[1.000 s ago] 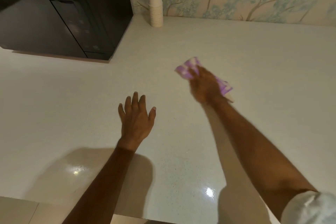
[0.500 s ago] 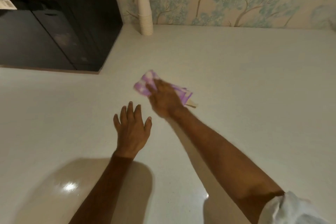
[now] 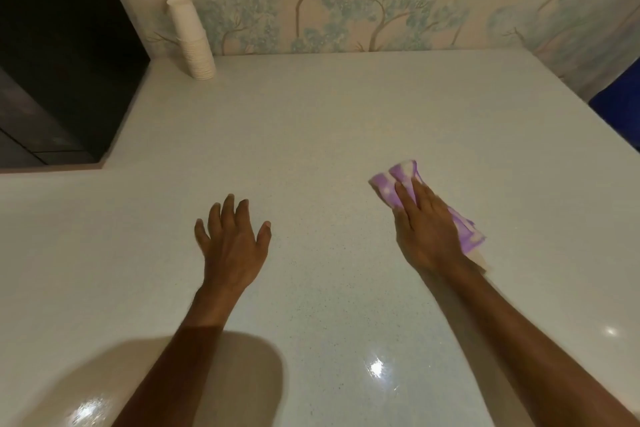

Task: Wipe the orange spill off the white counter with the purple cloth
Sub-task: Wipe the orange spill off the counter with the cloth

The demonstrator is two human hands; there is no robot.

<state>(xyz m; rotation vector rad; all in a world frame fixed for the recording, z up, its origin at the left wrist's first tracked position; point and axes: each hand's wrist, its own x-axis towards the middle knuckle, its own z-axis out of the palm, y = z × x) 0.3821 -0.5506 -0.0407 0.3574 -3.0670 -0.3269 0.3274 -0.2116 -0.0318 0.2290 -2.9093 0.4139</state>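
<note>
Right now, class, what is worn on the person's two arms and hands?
Both forearms are bare to the frame's lower edge; no sleeve shows. The left hand and right hand wear no gloves, and no rings, watch or bracelet are visible.

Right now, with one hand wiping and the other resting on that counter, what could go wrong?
The purple cloth is bunched under the right hand, so it may smear rather than lift any residue. No orange shows on the white counter; a patch could hide under the cloth. Wide strokes toward the back could topple the stack of paper cups.
</note>
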